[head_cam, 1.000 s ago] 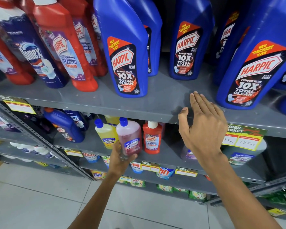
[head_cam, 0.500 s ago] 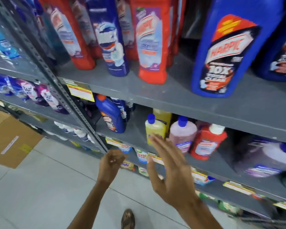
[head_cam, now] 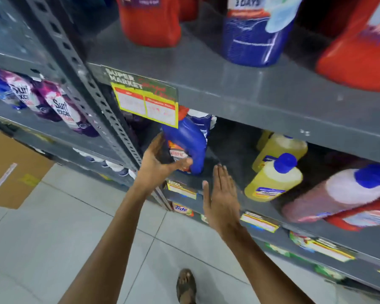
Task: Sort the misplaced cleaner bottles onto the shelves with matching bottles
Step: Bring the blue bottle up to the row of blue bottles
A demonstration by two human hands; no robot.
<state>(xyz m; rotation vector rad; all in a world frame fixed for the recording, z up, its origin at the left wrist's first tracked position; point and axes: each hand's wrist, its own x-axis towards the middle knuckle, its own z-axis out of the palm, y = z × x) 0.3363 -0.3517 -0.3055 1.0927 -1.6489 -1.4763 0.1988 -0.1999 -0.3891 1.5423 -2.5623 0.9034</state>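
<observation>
A blue Harpic bottle [head_cam: 189, 137] with a red cap stands at the left end of the middle shelf [head_cam: 226, 154], partly hidden by a yellow price tag [head_cam: 145, 102]. My left hand [head_cam: 158, 163] wraps its lower left side, thumb across the label. My right hand [head_cam: 222, 200] is flat and open, holding nothing, just right of the bottle at the shelf's front edge. Two yellow bottles [head_cam: 274, 181], a pink bottle [head_cam: 338, 194] with a blue cap and a red bottle [head_cam: 360, 218] stand further right on that shelf.
The upper shelf [head_cam: 206, 69] carries red bottles [head_cam: 149, 20] and a dark blue one [head_cam: 250, 40]. A perforated grey upright [head_cam: 90, 84] stands left of my hands, with Surf Excel pouches [head_cam: 62, 106] beyond it. A cardboard box [head_cam: 9, 167] lies on the tiled floor.
The view has swung left and closer. My left hand let go of the pink bottle, then rose to the blue Harpic bottle. My right hand dropped from the upper shelf to the middle shelf's edge.
</observation>
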